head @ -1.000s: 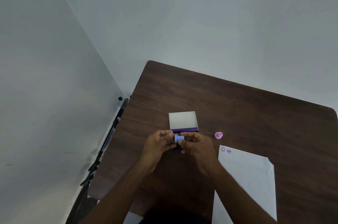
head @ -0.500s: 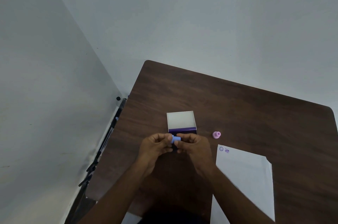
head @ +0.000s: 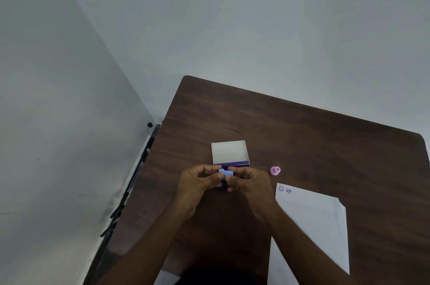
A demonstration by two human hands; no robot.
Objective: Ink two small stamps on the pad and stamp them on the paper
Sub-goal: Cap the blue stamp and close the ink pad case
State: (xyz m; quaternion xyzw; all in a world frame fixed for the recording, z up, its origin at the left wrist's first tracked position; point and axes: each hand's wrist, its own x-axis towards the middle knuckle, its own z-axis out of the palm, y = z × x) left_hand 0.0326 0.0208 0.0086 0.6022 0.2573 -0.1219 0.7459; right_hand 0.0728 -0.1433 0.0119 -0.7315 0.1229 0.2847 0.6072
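1. Hands came first in my reading: the left hand [head: 202, 179] and the right hand [head: 246, 180] met just in front of the small open box with a pale lid and a purple base [head: 230, 154], and both pinched the little light-blue plastic stamp [head: 225, 172] between their fingertips.
2. I saw the blue stamp lying on its side, its long axis running left to right from one hand to the other, lifted clear of the dark brown wooden table [head: 302, 136].
3. I took the purple base of the box to be the ink pad; it sat just beyond the fingertips, partly hidden by them, so I could not tell whether the stamp's face touched it.
4. I judged the coming move to hang on that axis: the stamp's face had to be turned downward before it could be pressed.
5. The white sheet of paper [head: 311, 219] lay to the right of the box and nearer me, so the right hand was the closer one for carrying the stamp over.
6. Two purple prints [head: 284, 190] already showed at the paper's far left corner.
7. The small pink plastic stamp [head: 275, 170] stood alone to the right of the box, just beyond the paper, touched by neither hand.
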